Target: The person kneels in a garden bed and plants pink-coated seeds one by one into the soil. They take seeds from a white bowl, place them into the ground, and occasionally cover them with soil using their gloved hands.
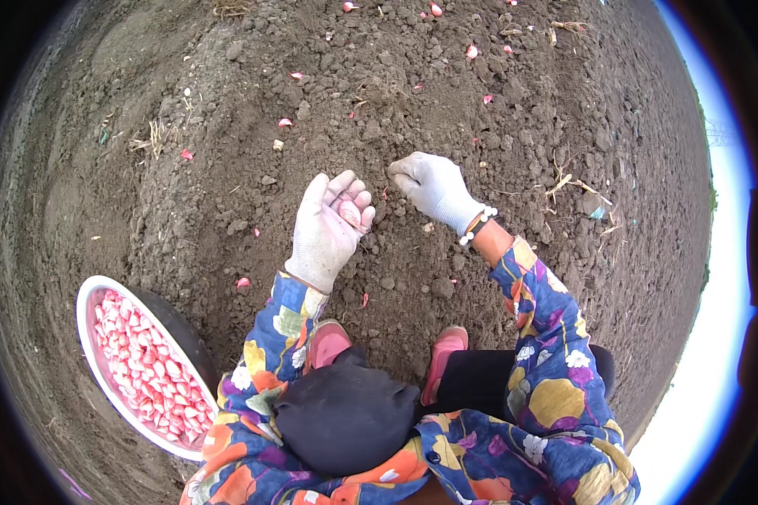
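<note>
My left hand, in a pale knitted glove, is turned palm up with its fingers curled around pink-coated garlic cloves. To its right, my right hand is in a matching glove, back upward and low over the loose brown soil. Its thumb and fingers are drawn together, and no clove shows at their tips. A bracelet of white beads circles the right wrist. By my left forearm stands a white-rimmed basin filled with pink garlic cloves.
Single pink cloves lie scattered ahead, among them one clove and another. Dry straw and root bits litter the clods. My pink shoes are planted on the soil just behind my hands.
</note>
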The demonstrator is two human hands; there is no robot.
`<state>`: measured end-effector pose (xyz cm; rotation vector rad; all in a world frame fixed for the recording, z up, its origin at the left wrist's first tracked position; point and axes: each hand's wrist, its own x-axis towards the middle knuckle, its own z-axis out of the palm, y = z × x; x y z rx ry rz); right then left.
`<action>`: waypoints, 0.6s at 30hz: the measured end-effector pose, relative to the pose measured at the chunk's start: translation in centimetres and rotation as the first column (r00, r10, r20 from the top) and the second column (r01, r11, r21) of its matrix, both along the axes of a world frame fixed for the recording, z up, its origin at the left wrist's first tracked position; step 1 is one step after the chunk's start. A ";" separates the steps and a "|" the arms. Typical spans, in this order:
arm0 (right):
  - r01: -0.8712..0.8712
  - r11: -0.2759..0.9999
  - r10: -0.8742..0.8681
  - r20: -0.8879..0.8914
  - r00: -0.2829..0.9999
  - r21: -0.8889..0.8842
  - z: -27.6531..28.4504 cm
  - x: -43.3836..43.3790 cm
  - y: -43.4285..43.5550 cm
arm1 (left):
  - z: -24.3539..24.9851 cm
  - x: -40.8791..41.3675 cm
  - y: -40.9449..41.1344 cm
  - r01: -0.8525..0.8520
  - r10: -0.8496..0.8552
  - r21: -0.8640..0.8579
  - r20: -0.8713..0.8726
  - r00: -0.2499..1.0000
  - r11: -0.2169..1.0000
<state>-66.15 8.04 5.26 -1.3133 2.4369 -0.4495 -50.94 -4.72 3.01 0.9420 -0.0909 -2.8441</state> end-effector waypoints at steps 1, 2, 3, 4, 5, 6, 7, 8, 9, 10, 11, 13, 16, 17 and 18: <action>0.046 0.988 -0.036 0.074 0.997 -0.151 1.1 1.2 0.5 | -0.4 0.2 0.6 -0.001 0.001 0.035 0.001 1.000 0.999; 0.045 0.969 -0.004 0.167 0.986 -0.243 1.8 2.5 0.7 | -0.9 0.7 1.1 0.003 -0.003 0.034 -0.006 1.000 0.999; -0.013 0.962 0.058 0.160 0.985 -0.272 1.7 3.5 1.0 | -1.2 1.0 1.5 0.002 -0.002 0.033 -0.018 1.000 0.999; -0.048 0.991 0.066 0.141 0.988 -0.129 2.7 4.6 1.0 | -1.7 1.1 2.2 0.007 -0.006 0.038 -0.029 1.000 0.999; -0.080 0.997 0.077 0.125 0.989 0.018 3.7 5.6 1.0 | -2.1 1.1 3.1 -0.014 0.015 0.039 -0.050 0.999 0.999; -0.152 0.988 0.152 -0.009 0.988 -0.005 3.0 6.2 1.6 | -1.8 0.9 3.9 -0.013 0.014 0.023 -0.020 1.000 1.000; -0.194 0.970 0.204 -0.055 0.977 0.145 2.8 7.0 1.6 | -1.7 1.0 4.5 -0.014 0.014 0.006 0.019 1.000 1.000; -0.169 0.980 0.179 -0.087 0.980 0.109 1.4 7.8 2.1 | -1.5 1.3 4.9 0.015 -0.016 0.037 0.013 1.000 0.999; -0.148 0.986 0.157 -0.123 0.980 0.076 0.0 8.6 2.7 | -2.6 1.6 5.6 -0.012 0.010 0.059 0.036 0.999 0.998; -0.208 0.975 0.218 -0.150 0.964 0.078 -0.1 9.1 3.0 | -3.5 2.1 6.1 0.014 -0.017 0.079 0.035 0.999 0.997; -0.272 0.955 0.287 -0.139 0.948 0.114 -0.1 9.7 2.9 | -4.3 2.8 6.7 0.039 -0.042 0.100 0.033 0.999 0.994; -0.269 0.962 0.262 -0.116 0.958 -0.044 -0.4 10.0 3.3 | -5.4 4.2 7.4 0.046 -0.030 0.166 -0.096 0.995 0.985; -0.020 0.978 -0.012 -0.151 0.988 -0.207 -1.0 6.6 3.2 | -4.3 6.2 7.7 0.057 -0.056 0.076 -0.012 0.998 0.995; 0.015 0.998 -0.026 -0.205 0.979 -0.054 -1.5 4.8 3.0 | -4.2 6.5 7.9 0.077 -0.079 0.042 0.040 0.996 0.996; 0.023 0.999 -0.017 -0.230 0.973 0.027 -2.6 3.4 3.0 | -4.3 6.7 8.2 0.111 -0.112 0.013 0.087 0.990 0.994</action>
